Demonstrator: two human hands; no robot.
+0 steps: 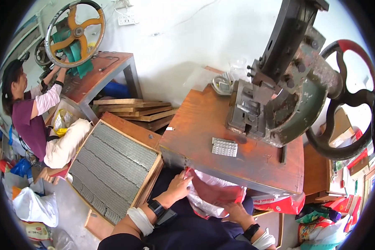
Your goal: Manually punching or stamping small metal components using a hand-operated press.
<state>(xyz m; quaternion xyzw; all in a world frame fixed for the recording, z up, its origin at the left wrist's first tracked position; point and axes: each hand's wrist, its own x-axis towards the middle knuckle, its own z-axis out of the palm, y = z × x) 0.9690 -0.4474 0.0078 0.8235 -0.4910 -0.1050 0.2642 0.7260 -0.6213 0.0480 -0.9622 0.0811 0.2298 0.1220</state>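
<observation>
Dark clothing [200, 233] covers the wearer's lap, nearest of all, on the near side of the wooden table [191, 125]. Just below that table's front edge, over the lap, sits a red and white plastic bag [214, 189], its mouth gaping upward. The left hand [179, 186] pinches the bag's rim between thumb and fingers, close to the table's near left corner. The right hand [238, 213] is at the bag's near side, fingers bent; whether they pinch it I cannot tell, since the fingertips are partly hidden.

On the table, toward its front, small silvery metal pieces [225, 147] lie in a block of rows. A heavy hand press [316, 100] stands at the table's right side. Left of the table, a tilted wooden tray [158, 160] holds many rows of grey pieces [112, 160]. Farther left of the table, a co-worker [29, 121] reaches toward another wheeled press [77, 32].
</observation>
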